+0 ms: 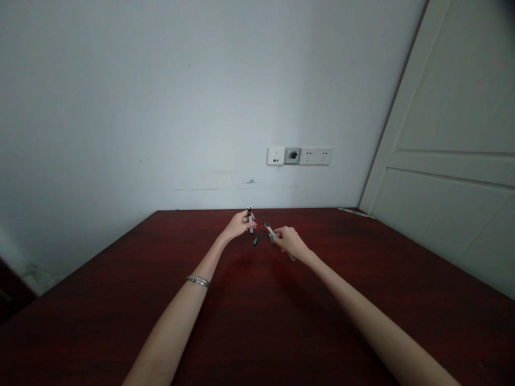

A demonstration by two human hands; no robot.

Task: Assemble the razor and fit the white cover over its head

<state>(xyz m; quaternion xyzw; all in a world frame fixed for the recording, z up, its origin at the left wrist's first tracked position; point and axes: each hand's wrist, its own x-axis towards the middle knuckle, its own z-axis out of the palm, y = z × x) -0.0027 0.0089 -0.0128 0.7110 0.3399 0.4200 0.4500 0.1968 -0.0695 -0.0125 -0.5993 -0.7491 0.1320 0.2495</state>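
A wide, dark reddish-brown wooden table (257, 321) fills the lower view, set against a pale grey wall (161, 107) with a row of white sockets (300, 156); a cream panelled door (454, 161) stands at the right. The left hand (238, 224), a silver bracelet (198, 280) on its wrist, pinches a slim dark pen-like stick (250, 220) upright in its fingers. The right hand (289, 241) pinches a short pale stick (270, 230), tilted toward the left. A tiny green cap (255, 241) lies on the table between both hands.
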